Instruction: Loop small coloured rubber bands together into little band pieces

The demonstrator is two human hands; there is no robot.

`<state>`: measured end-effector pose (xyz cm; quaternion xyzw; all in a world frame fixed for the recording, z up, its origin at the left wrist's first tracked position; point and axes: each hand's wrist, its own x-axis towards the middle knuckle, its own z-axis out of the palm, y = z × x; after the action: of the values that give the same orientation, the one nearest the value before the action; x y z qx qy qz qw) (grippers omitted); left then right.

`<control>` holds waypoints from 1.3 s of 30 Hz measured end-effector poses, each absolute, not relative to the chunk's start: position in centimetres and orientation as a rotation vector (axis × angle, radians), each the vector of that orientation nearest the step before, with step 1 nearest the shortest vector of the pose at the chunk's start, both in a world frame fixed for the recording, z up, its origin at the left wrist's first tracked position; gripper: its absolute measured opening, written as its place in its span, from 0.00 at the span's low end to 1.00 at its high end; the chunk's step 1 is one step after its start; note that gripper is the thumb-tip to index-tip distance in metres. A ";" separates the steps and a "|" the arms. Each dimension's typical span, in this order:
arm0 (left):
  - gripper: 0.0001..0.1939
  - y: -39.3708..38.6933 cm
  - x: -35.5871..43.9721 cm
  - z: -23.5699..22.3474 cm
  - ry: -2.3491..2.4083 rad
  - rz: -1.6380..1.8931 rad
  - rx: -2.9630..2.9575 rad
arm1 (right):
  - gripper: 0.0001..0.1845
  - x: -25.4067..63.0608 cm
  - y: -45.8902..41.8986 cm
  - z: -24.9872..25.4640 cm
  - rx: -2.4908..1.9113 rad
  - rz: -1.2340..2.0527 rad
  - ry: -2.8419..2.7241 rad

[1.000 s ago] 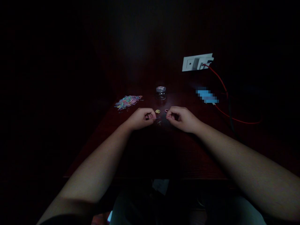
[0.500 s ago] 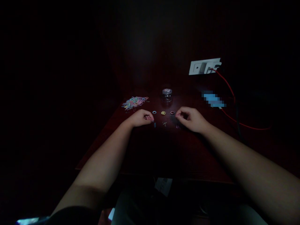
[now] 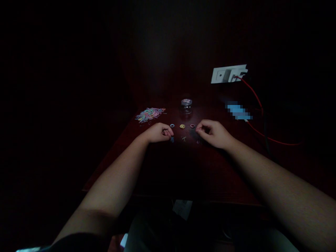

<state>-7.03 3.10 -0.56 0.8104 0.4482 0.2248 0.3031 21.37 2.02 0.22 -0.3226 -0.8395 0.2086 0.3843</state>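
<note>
Head view: on the dark reddish wooden tabletop [image 3: 168, 171], a mixed pile of thin pastel bands [image 3: 150, 114] lies near the far left corner and a clear, round lidded jar [image 3: 186, 106] stands near the far edge. Toward the right edge lies a pixelated blue object [image 3: 238, 110] with a red cable [image 3: 278, 142]. Blue [image 3: 172, 125], yellow [image 3: 182, 126] and pink rings [image 3: 192, 126] sit between the hands. Both forearms reach over the near edge; the left hand's [image 3: 159, 133] fingers curl above small blue strips [image 3: 172, 139], the right hand's [image 3: 214, 133] fingertips draw together beside the pink ring; whether either grips anything, I cannot tell.
</note>
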 end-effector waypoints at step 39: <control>0.13 3.2 -6.6 -0.3 1.169 0.552 2.464 | 0.10 22.0 2.5 0.6 -0.915 0.393 -2.124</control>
<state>-6.62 3.24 -0.29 0.8712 0.4135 0.1952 0.1787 22.05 2.47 0.57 -0.3594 -0.8348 0.1546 0.3873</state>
